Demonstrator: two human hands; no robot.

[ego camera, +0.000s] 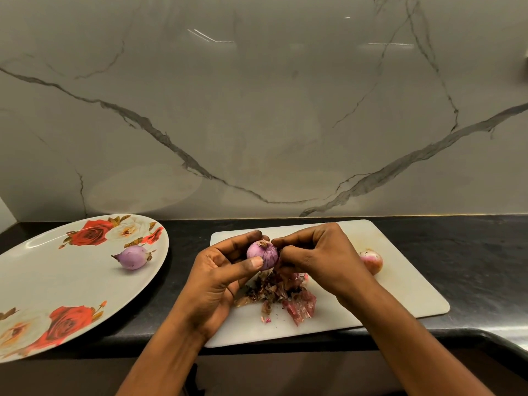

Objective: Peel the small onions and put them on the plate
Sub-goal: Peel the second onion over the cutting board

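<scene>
My left hand (220, 270) grips a small purple onion (262, 254) over the white cutting board (400, 287), thumb on its front. My right hand (314, 258) pinches at the onion's right side, where its skin is. A heap of dry onion peels (280, 295) lies on the board below both hands. Another small onion (371, 260) rests on the board to the right, partly behind my right wrist. On the left, one peeled purple onion (133, 257) lies on the large white plate (57, 281) with red roses.
The black countertop (471, 252) runs under the board and plate, with its front edge curving at the lower right. A marble wall (257, 110) rises right behind the counter.
</scene>
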